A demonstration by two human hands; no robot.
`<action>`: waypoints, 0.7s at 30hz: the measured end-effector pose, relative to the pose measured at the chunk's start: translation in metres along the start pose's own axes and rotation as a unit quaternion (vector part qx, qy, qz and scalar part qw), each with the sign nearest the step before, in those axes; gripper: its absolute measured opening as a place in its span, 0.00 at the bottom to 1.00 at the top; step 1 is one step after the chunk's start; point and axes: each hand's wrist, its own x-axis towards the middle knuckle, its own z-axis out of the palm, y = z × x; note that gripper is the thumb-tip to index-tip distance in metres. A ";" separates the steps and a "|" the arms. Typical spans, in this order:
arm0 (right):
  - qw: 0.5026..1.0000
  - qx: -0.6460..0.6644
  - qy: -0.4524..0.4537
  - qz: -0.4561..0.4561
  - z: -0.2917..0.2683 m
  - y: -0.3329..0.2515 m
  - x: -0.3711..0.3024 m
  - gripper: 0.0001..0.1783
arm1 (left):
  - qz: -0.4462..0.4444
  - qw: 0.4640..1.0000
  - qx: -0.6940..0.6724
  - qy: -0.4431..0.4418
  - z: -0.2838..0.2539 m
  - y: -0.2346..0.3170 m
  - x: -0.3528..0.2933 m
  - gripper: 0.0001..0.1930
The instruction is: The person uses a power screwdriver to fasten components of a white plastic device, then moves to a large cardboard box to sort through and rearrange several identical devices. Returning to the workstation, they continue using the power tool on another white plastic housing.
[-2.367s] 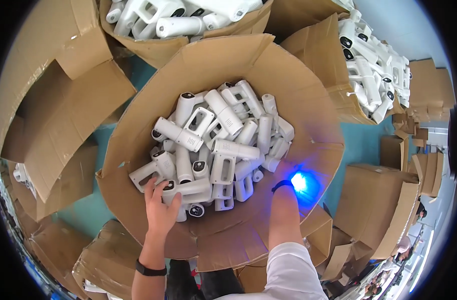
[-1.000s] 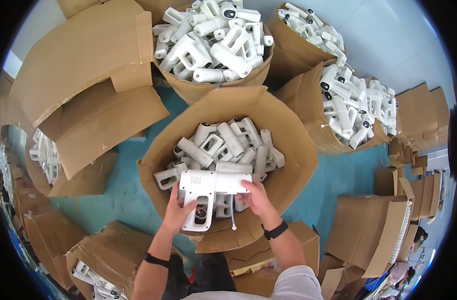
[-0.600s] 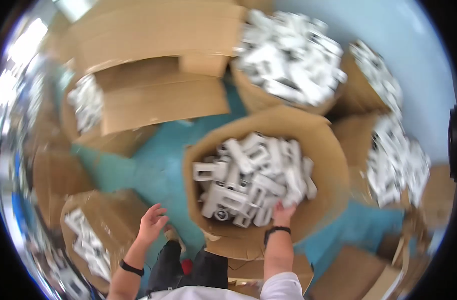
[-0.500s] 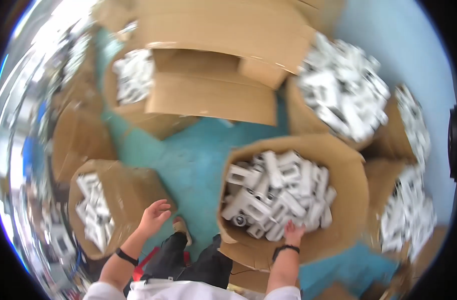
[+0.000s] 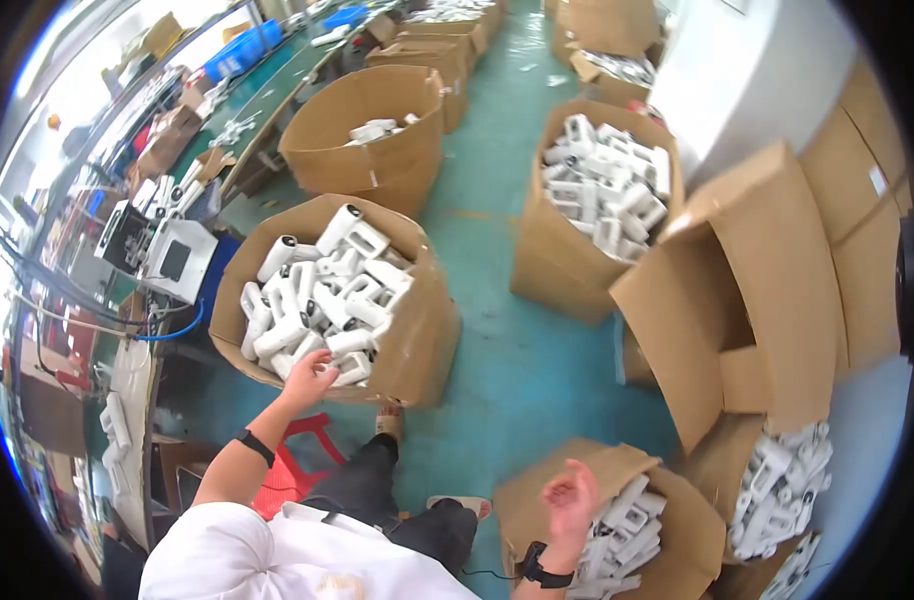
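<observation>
My left hand (image 5: 308, 382) is at the near rim of a large cardboard box (image 5: 429, 335), beside white plastic housings (image 5: 322, 300) with loop-like handles and dark round ends. Its fingers are slightly bent and apart; nothing shows in its grip, though whether a fingertip touches a housing is unclear. Raised at the lower right, my right hand (image 5: 571, 498) is empty with loosely curled, parted fingers. Below and beside it is another cardboard box (image 5: 692, 520) of similar white housings (image 5: 622, 535). Black bands circle both wrists.
A red stool (image 5: 302, 462) stands by my legs. To the left runs a workbench with a white device (image 5: 180, 258) and cables. More boxes line the aisle, including a filled one (image 5: 567, 265) and a tilted one with open flaps (image 5: 757, 290). A wall borders the right.
My view has swung left, toward the workbench and aisle. The right hand has risen out of the box of housings, and the left hand has come to another filled box.
</observation>
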 end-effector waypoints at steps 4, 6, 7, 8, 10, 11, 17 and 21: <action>0.964 -0.176 -0.166 0.111 0.155 0.073 0.042 0.15 | -0.070 0.985 0.131 0.088 -0.077 -0.127 0.072 0.33; 0.931 -0.240 -0.207 0.179 0.226 0.119 0.064 0.16 | -0.058 0.978 0.171 0.107 -0.101 -0.182 0.111 0.35; 0.916 -0.263 -0.224 0.205 0.259 0.147 0.077 0.16 | -0.077 0.974 0.180 0.111 -0.113 -0.206 0.129 0.36; 0.904 -0.286 -0.240 0.207 0.286 0.181 0.093 0.17 | -0.088 0.974 0.177 0.109 -0.127 -0.235 0.146 0.36; 0.879 -0.353 -0.262 0.185 0.336 0.250 0.128 0.20 | -0.114 0.964 0.200 0.132 -0.147 -0.279 0.177 0.39; 0.863 -0.396 -0.269 0.162 0.359 0.283 0.147 0.21 | -0.124 0.964 0.197 0.127 -0.151 -0.292 0.188 0.39; 0.637 -0.682 -0.338 -0.124 0.452 0.455 0.251 0.32 | -0.228 0.951 0.209 -0.009 -0.140 -0.273 0.239 0.49; 0.337 -0.869 -0.329 -0.151 0.470 0.515 0.277 0.36 | -0.278 0.949 0.146 0.017 -0.139 -0.276 0.251 0.47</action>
